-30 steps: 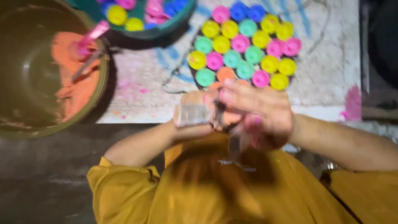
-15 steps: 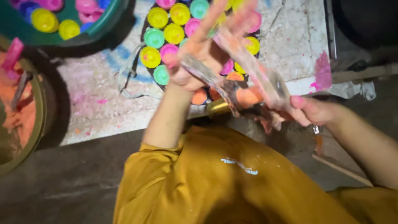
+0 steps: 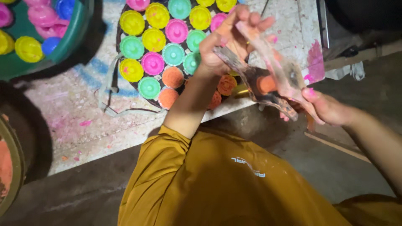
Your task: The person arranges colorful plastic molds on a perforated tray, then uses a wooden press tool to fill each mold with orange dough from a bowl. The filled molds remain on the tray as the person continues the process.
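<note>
Dark concrete floor [image 3: 67, 196] fills the near edge, under a mustard-yellow sleeve and shirt [image 3: 217, 180].

Right hand [image 3: 328, 108], near, to the right: grip clenched on the lower end of a clear plastic piece [image 3: 272, 79], pink-stained thumb on top. Powder smears on the plastic, orange and pink.

Left hand [image 3: 228, 42], further out: fingers pinch the upper end of the same plastic piece, so it spans between both hands, tilted, above the bench edge. An orange blob [image 3: 266, 83] shows through the plastic; cannot tell whether it sits inside or behind.

Pale bench [image 3: 75, 121], stained pink and blue, runs below the hands. On it, a dark round tray [image 3: 118, 50] packed with small round moulded cups [image 3: 153, 63] in yellow, green, pink and orange, touching one another. The orange ones lie nearest the person, partly hidden by the left forearm.

Far left: green basin [image 3: 71, 42] holding loose pink, yellow and blue cups. Lower left edge: rim of a large bowl [image 3: 10, 167] with orange powder, mostly out of view.
</note>
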